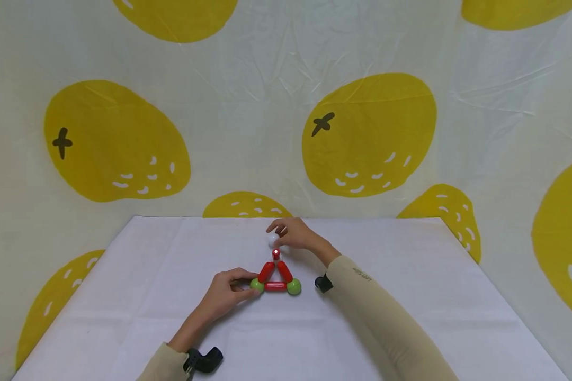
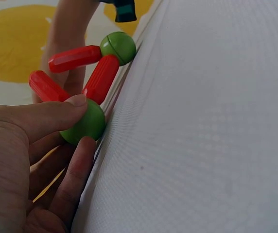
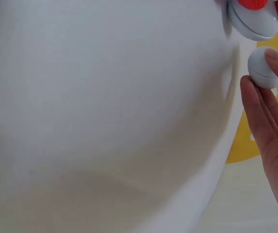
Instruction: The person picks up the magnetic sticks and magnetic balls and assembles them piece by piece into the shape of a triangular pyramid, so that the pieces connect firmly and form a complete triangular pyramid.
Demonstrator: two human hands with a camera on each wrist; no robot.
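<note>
Left hand (image 1: 226,296) pinches near-left green ball (image 2: 84,122), steadying flat red-rod triangle (image 1: 275,278) on table (image 1: 410,296). Right hand (image 1: 297,234) grips white ball (image 1: 273,241) in fingertips, beside upright red rod (image 1: 276,254) at far corner.

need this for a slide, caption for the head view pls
Left hand pinches a green ball of a red-rod triangle; right hand holds a white ball above it.
</note>
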